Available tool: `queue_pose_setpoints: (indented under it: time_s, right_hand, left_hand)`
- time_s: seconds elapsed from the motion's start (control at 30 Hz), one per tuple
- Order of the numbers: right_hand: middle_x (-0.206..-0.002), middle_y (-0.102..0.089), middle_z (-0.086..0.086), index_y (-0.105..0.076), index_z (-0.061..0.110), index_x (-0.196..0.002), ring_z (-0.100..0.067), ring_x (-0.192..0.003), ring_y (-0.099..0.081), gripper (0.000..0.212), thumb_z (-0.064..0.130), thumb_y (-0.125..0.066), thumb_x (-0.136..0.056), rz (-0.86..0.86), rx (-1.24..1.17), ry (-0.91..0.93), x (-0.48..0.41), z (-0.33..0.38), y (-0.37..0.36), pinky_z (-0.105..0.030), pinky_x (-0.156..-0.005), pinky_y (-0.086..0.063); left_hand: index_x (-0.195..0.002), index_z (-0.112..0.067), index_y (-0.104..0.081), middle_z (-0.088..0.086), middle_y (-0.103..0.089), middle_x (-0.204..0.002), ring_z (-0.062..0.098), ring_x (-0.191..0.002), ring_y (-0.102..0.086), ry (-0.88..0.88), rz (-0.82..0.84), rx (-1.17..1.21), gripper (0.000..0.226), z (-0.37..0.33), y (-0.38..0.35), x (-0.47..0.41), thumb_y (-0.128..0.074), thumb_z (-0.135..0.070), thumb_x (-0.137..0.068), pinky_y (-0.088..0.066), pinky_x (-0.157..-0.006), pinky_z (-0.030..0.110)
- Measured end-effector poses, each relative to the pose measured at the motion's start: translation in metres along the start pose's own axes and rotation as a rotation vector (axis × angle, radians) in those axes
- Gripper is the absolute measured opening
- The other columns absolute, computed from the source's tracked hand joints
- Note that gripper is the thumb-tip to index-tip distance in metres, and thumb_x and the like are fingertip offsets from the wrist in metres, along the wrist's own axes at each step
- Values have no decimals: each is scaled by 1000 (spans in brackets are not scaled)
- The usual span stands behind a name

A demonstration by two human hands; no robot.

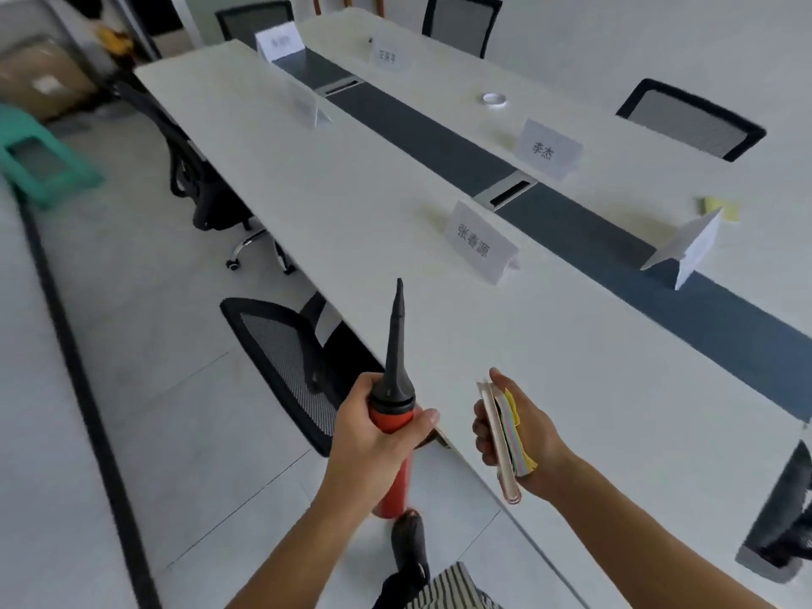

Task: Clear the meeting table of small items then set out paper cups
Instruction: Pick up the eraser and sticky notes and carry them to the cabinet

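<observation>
My left hand [373, 437] grips a red hand pump [394, 415] with a long black nozzle pointing up, held beside the near edge of the white meeting table [342, 182]. My right hand [514, 437] holds a stack of coloured sticky notes with a pale flat case [505, 437] just above the table edge. Farther out on the table lie a white tape roll [494, 100] and a yellow sticky pad [720, 207] at the far right.
Several white name cards [479, 243] stand along both sides of the grey centre strip [439, 142] with its cable slots. Black mesh chairs [281, 367] surround the table. A green stool [39, 169] and boxes sit on the floor at left.
</observation>
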State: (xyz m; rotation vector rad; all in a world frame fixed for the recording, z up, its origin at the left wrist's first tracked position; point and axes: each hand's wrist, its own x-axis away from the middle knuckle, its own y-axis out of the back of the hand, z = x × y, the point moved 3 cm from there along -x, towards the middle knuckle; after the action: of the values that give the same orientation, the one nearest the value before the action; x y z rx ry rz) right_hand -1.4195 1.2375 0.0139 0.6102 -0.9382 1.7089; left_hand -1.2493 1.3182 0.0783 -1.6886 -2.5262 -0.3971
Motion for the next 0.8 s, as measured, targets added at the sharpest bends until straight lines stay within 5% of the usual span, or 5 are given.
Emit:
queue_pose_setpoints:
  time_s: [0.23,0.37,0.47,0.6,0.8]
  right_hand:
    - [-73,-50,-14,-67,2,-85,-24,-58,-48,81,78,-67,-57,79,490,46,3,-38,-1,-33,-59,-38]
    - [-55,-50,-7,-62,8,-48,-17,-50,-49,56,49,-61,-86,187,640,30,9,-63,-37,-30,-60,-41]
    - [-56,-56,-3,-63,17,-54,-16,-55,-56,42,43,-62,-87,280,728,10,5,-83,-69,-29,-63,-43]
    - [-46,-42,3,-44,22,-44,-9,-38,-42,53,44,-60,-89,348,828,46,-2,-98,-120,-24,-50,-38]
    - [-49,-38,-1,-40,18,-49,-14,-42,-39,54,50,-58,-89,365,896,104,-20,-106,-208,-28,-51,-37]
  left_hand:
    - [-90,-19,-56,7,-67,-79,22,-72,-66,225,-404,-173,30,64,91,100,-82,-23,-75,-48,-64,24]
    - [-93,-21,-55,10,-69,-82,29,-77,-68,354,-617,-163,33,92,139,164,-82,-25,-74,-50,-66,30]
    - [-91,-23,-55,10,-68,-83,30,-77,-66,416,-748,-152,32,106,171,203,-82,-22,-75,-49,-65,31]
    - [-89,-21,-55,14,-69,-83,33,-77,-66,473,-867,-86,30,124,213,236,-81,-18,-76,-48,-64,31]
    - [-88,-19,-55,17,-69,-80,38,-76,-68,484,-966,8,28,143,302,243,-80,-14,-77,-48,-61,30]
